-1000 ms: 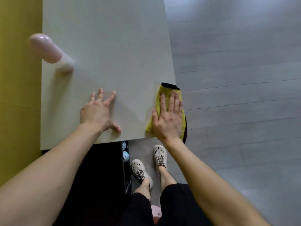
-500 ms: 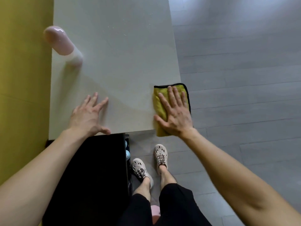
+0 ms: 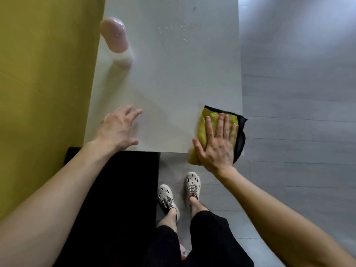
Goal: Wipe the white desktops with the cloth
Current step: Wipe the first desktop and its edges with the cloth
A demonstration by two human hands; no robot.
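Observation:
A white desktop (image 3: 169, 83) stretches away from me. At its near right corner lies a yellow cloth with a black edge (image 3: 204, 122), hanging a little over the front and right edges. My right hand (image 3: 217, 143) presses flat on the cloth with straight fingers. My left hand (image 3: 117, 130) rests open on the desktop near the front left edge, fingers spread and holding nothing. Small wet specks (image 3: 175, 30) show on the far part of the surface.
A pink and white rounded object (image 3: 117, 41) stands at the desk's left edge, by a yellow wall (image 3: 42, 83). A black cabinet (image 3: 115, 199) sits under the desk's front. Grey floor (image 3: 298, 112) lies to the right. My feet in white shoes (image 3: 179, 193) stand below.
My right hand has stayed on the cloth at the near right corner, turning from angled left to pointing straight ahead. The view has shifted, so the desk sits further right in frame.

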